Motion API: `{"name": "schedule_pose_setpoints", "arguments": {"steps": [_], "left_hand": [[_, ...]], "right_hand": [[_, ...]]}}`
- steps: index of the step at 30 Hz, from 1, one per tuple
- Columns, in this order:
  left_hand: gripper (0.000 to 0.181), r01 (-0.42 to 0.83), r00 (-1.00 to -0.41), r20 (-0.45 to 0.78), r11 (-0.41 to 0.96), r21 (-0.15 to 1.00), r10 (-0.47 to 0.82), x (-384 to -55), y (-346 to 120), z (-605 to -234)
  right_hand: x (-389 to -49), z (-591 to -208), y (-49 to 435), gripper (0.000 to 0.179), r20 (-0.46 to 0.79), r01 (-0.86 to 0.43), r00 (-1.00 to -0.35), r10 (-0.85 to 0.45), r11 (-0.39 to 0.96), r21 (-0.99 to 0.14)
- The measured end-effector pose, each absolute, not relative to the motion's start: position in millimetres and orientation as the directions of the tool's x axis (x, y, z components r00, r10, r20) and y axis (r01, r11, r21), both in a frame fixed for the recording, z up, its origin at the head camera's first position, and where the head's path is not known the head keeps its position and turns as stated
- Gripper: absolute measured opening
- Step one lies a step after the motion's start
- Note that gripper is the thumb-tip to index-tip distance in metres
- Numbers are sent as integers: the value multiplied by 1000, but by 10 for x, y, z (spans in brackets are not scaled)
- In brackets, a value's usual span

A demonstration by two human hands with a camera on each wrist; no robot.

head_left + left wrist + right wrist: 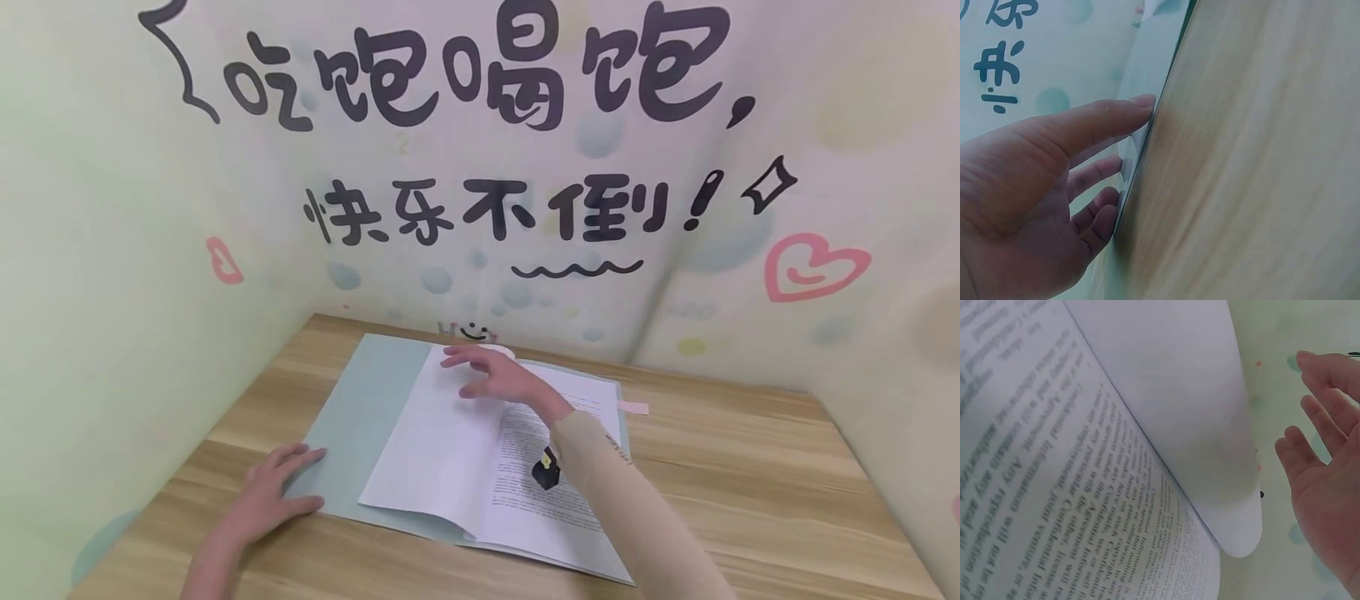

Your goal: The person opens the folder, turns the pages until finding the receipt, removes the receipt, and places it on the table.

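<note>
A light blue folder (378, 400) lies spread on the table with paper sheets inside. A blank white page (435, 450) lies over toward the left cover, its lower edge slightly lifted. To its right is a page of printed text (525, 467). My left hand (258, 500) rests at the cover's lower left corner; in the left wrist view its thumb (1110, 119) touches the cover's edge. My right hand (495, 375) is over the top of the blank page, fingers spread and loosely bent, pinching nothing. In the right wrist view, this hand (1329, 469) appears apart from the curved sheet (1172, 406).
A pink tab (634, 407) sticks out from the folder's right side. A small black piece with a yellow mark (546, 471) shows beside the right sleeve (630, 500). The wooden table (757, 483) meets a wall covering with black writing (498, 208) at the back.
</note>
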State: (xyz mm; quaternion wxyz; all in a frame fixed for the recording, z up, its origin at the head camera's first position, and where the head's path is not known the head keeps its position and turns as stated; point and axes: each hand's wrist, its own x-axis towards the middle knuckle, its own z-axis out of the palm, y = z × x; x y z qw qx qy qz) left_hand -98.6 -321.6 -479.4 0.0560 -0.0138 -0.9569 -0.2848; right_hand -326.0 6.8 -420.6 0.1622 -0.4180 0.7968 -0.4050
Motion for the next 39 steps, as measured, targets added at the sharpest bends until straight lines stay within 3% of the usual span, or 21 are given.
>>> {"name": "schedule_pose_setpoints", "arguments": {"steps": [8, 16, 26, 34, 39], "left_hand": [[67, 38, -996, 85, 835, 548, -11, -998, -3213, -4792], [67, 34, -997, 78, 827, 561, -12, -985, -3209, -4782], [65, 46, -996, 87, 818, 574, -5, -988, -3211, -4789], [64, 57, -995, 101, 819, 571, -2, -993, -3217, -4809], [62, 63, -994, 112, 831, 553, 0, -979, -3210, -4816]], "right_hand": [[-3291, -4411, 7, 46, 154, -656, -543, -826, 302, -692], [-3208, -4506, -73, 43, 52, -621, -634, -771, 468, -629], [-3131, -4571, -241, 45, -3, -627, -614, -789, 490, -605], [-3081, -4625, -301, 45, -19, -687, -595, -804, 520, -507], [-3012, -4612, -340, 46, -38, -695, -628, -778, 582, -422]]}}
